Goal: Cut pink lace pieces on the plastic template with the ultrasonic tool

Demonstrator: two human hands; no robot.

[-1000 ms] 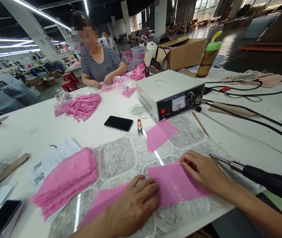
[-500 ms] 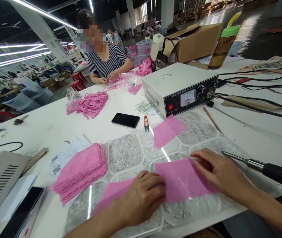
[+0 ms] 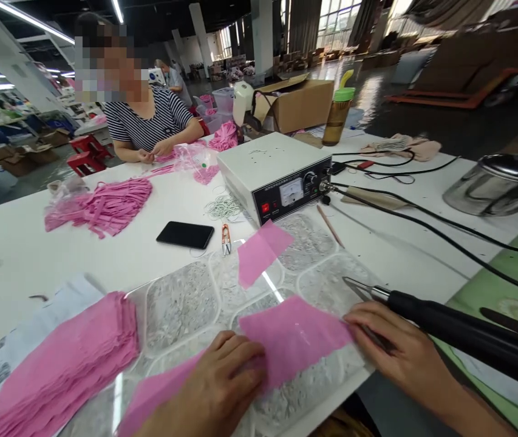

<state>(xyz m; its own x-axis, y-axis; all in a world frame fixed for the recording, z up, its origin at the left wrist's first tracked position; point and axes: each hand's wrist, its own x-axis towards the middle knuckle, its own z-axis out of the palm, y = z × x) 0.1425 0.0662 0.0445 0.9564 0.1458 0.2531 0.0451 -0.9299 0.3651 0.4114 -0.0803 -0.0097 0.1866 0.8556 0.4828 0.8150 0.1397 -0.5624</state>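
A piece of thin pink fabric [image 3: 299, 340] lies across a clear, grey-patterned mat [image 3: 181, 291]. My left hand [image 3: 222, 379], fingers curled together, grips the fabric's left part, and more of the cloth shows beyond that hand. At the right edge, my right hand [image 3: 390, 346] pinches the fabric between thumb and fingers. Just above the right hand rests a black-handled tool [image 3: 422, 309] with a pointed metal tip, which the hand does not appear to hold. A smaller pink fabric piece [image 3: 263, 252] lies farther up the mat. To the left is a stack of pink fabric [image 3: 71, 358].
Behind the mat stand a control box [image 3: 281, 173] with cables, orange-handled thread snips [image 3: 226, 238] and a black phone [image 3: 186, 235]. A bottle [image 3: 337, 118] and metal pot [image 3: 498, 188] are at right. A co-worker [image 3: 149, 124] sits opposite near pink strips [image 3: 113, 206].
The view has swung right, bringing the metal pot into sight. My right hand has shifted to the fabric's right edge and pinches it there. My left hand stays on the fabric's left part.
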